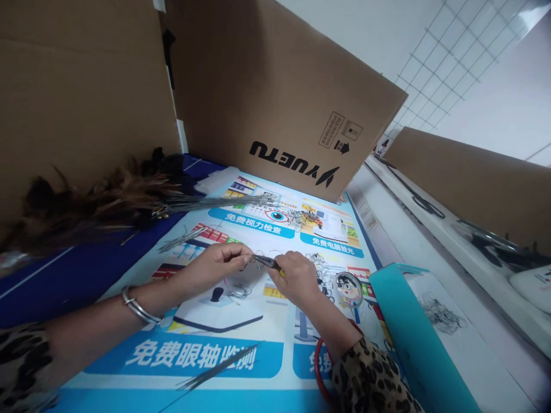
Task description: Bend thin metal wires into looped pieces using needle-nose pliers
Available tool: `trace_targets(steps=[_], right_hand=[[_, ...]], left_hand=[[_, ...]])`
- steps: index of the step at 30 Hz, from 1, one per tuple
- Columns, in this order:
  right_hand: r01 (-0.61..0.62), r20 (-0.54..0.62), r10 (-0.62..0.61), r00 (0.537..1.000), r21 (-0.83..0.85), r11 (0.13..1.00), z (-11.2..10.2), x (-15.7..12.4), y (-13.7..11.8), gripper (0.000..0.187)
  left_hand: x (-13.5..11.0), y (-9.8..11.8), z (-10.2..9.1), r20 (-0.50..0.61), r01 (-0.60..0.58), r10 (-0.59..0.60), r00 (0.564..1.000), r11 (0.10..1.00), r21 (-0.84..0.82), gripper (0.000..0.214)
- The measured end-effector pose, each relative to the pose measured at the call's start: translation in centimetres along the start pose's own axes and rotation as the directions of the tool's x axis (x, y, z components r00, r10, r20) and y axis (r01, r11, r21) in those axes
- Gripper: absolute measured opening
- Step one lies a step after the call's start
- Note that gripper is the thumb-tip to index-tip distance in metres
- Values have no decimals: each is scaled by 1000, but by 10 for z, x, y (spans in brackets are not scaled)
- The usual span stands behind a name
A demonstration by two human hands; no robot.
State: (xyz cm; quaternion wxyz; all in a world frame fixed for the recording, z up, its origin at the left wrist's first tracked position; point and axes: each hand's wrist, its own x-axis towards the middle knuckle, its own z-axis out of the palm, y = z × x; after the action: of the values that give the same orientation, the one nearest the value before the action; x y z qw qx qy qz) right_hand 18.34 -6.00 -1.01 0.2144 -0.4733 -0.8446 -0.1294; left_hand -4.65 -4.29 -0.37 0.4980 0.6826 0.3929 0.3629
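Over the printed mat [275,321], my left hand [215,265] pinches a thin wire [259,252] between thumb and fingertips. My right hand [299,275] is closed around pliers [266,261] with a bit of yellow on the handle. The jaws point left and meet the wire close to my left fingertips; their exact grip is too small to make out. Below the hands lies a small coil of wire [239,293]. Bent wire pieces [317,261] are scattered just beyond my right hand, near a round clear dish [349,288].
Straight wires [215,367] lie in front, with a longer bundle [219,202] behind beside brown feathers [99,195]. A red handle [319,367] sits by my right forearm. To the right is a teal box [424,350] holding tangled wire. Cardboard [275,92] stands at the back.
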Motion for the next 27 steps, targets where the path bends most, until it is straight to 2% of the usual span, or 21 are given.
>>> trace_targets(steps=[6, 16, 27], right_hand=[[7, 8, -6, 1000, -42, 999, -1, 1, 0, 28], [6, 40, -3, 999, -76, 997, 0, 2, 0, 25], [-1, 29, 1, 1000, -23, 1000, 4, 0, 2, 30]], left_hand=[[-3, 6, 2, -28, 8, -7, 1000, 999, 33, 29], [-1, -1, 4, -59, 43, -45, 997, 998, -40, 26], [-3, 1, 5, 28, 97, -93, 995, 958, -268, 31]])
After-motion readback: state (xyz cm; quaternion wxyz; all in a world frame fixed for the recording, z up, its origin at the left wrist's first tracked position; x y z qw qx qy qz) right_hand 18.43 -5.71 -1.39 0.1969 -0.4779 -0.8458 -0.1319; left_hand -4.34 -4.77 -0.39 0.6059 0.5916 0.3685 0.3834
